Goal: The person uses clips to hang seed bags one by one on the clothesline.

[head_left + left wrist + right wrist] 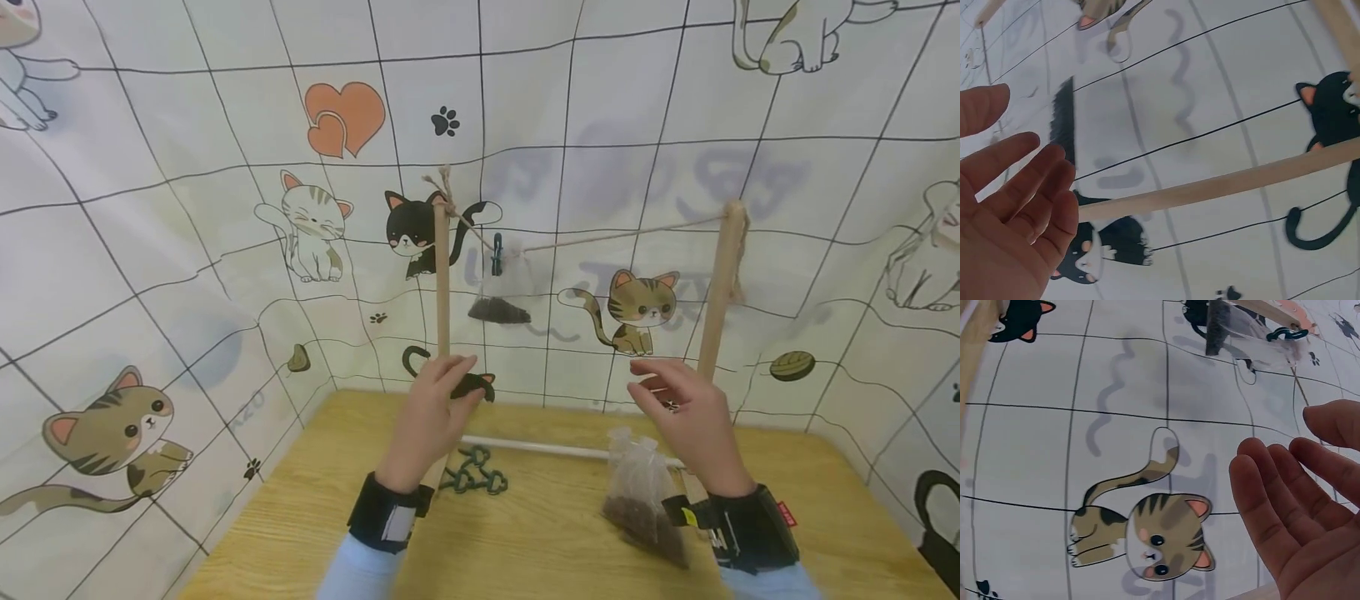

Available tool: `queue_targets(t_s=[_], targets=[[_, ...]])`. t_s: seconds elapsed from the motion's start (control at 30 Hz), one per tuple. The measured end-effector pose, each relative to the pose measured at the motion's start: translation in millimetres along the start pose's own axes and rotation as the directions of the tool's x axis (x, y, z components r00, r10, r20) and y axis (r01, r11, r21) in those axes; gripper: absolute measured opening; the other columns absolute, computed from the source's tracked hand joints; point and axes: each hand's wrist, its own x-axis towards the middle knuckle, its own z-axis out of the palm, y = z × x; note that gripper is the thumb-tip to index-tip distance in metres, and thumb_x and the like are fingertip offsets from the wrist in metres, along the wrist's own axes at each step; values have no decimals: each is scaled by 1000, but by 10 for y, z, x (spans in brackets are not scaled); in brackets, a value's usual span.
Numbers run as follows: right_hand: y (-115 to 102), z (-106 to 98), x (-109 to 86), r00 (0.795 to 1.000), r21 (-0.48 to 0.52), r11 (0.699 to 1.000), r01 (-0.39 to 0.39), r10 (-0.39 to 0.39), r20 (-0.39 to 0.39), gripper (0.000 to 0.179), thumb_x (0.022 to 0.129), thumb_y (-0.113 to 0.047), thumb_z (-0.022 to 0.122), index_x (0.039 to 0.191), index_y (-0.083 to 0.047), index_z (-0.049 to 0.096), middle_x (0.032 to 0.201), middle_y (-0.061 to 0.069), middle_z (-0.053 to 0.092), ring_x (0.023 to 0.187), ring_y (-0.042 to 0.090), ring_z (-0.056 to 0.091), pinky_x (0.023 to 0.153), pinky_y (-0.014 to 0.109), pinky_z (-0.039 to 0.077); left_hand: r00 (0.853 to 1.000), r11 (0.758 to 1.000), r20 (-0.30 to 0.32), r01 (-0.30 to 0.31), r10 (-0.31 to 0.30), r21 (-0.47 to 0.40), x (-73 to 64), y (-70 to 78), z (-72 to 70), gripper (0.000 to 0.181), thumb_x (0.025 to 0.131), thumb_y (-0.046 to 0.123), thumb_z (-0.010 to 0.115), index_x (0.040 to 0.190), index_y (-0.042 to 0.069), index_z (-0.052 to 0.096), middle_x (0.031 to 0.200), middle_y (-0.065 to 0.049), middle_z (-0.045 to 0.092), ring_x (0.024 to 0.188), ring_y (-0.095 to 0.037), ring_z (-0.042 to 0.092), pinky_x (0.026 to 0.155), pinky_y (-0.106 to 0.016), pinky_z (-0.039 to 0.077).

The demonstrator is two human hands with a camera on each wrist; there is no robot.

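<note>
The left hand (435, 408) is hovering above the wooden table (540, 537), in front of the lower part of the left wooden post (442, 283). Its fingers are bending softly, and a moderate gap is standing between them and the thumb; they are holding nothing. The right hand (693, 421) is hovering in front of the right wooden post (722, 292), with the fingers slightly curved in the same loose way, the thumb staying apart, and also holding nothing.

A thin string (637, 231) is running between the tops of both posts, and it is sagging toward the left. There, on the far side of the hands, a translucent bag (501, 311) with dark contents is hanging close to the left post. A dark green clothespin (497, 254) is gripping it at the string.

A second translucent bag (641, 500), also with dark contents in its bottom, is lying on the right part of the table, just beside the right wristband (753, 529); whether they are touching, I cannot tell. Several dark green clips (462, 480) are lying together on the left, near the left wristband (386, 512). A white rod (540, 448) is extending from left to right behind them. On the far side, a cloth (525, 92) with printed cats is covering the wall.
</note>
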Motion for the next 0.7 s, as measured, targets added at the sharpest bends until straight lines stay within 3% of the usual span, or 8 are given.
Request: queue_targets(t_s=[0.17,0.37,0.53,0.7], targets=[[143,142,-340,991,19,991,-134,134,-3,32,79,-10,70,110,-16,66,102,4,67,81,-4,58,67,11,46,997,997,57,56,-59,44,-277,-43,202,44,88,29,60,128,9,55,121,-8,58,110,-22,54,91,-34,46],[236,308,-693,956,40,955,-292,291,29,29,81,-15,68,110,-19,66,102,2,67,81,0,60,66,16,48,992,996,99,74,-79,53,-540,-108,399,45,87,29,61,128,10,55,123,-9,57,113,-26,54,93,-37,45],[268,464,-908,939,61,938,-341,337,69,26,84,-20,66,110,-21,65,102,0,68,80,4,61,66,22,50,987,994,122,96,-102,49,-697,-164,518,44,85,26,65,124,8,58,124,-7,57,112,-25,55,90,-36,47],[282,608,-1049,938,69,938,-340,333,95,25,83,-16,66,108,-17,66,101,0,67,78,5,61,64,26,51,980,991,165,100,-113,87,-802,-187,594,37,83,24,67,116,8,63,115,-8,61,101,-20,57,80,-31,49]])
